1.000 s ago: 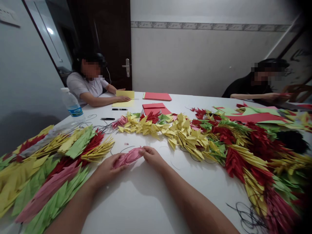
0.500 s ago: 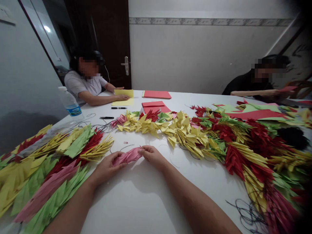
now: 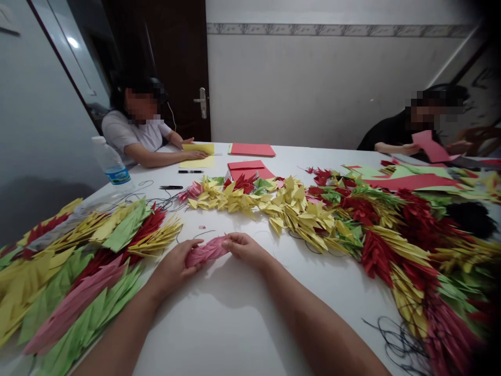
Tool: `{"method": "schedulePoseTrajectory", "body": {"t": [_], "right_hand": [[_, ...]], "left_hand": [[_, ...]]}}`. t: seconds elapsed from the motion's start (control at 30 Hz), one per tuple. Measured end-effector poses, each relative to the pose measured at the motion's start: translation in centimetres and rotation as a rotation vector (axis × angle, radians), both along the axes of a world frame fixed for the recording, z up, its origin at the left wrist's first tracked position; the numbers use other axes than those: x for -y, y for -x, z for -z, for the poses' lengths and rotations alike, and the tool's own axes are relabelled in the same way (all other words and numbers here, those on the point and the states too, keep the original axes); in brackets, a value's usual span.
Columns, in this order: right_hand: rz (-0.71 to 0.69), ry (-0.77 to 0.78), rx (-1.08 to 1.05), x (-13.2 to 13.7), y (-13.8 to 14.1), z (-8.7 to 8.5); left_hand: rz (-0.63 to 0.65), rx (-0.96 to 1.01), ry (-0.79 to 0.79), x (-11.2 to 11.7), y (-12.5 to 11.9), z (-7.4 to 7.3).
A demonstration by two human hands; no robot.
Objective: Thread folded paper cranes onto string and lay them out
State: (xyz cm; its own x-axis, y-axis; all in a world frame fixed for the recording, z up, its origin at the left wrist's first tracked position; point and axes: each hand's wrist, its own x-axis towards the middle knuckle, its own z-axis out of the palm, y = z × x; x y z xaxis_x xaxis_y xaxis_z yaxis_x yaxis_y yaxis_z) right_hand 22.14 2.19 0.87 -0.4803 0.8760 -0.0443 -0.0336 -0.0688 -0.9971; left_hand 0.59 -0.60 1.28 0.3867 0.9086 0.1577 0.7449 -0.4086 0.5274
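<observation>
One creased pink folded-paper strip (image 3: 206, 250) sits pinched by the fingers (image 3: 235, 241) of the left hand (image 3: 172, 269) at 9 o'clock and right hand (image 3: 246, 249) at 3 o'clock; two red paper sheets (image 3: 246, 168) lie at 12 o'clock.

No legible text anywhere, blue label (image 3: 117, 175) on the plastic water bottle (image 3: 108, 158) too small to read, black marker (image 3: 190, 171) right of the bottle, markings unreadable.

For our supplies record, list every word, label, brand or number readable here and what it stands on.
Water bottle label: too small and blurred to read.
Black pen: no print can be read.
Pink folded paper: no writing shows.
No other readable text is in view.
</observation>
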Motion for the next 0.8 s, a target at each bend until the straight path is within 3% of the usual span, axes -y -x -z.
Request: {"method": "schedulePoseTrajectory", "body": {"t": [0.23,0.8], "right_hand": [[-0.077,-0.075,-0.008,0.3,1.1,0.1],[-0.034,-0.208,0.179,0.7,2.1,0.8]], "left_hand": [[-0.051,-0.142,0.100,1.0,-1.3,-1.8],[-0.216,-0.275,0.074,1.9,-3.7,-0.8]]}}
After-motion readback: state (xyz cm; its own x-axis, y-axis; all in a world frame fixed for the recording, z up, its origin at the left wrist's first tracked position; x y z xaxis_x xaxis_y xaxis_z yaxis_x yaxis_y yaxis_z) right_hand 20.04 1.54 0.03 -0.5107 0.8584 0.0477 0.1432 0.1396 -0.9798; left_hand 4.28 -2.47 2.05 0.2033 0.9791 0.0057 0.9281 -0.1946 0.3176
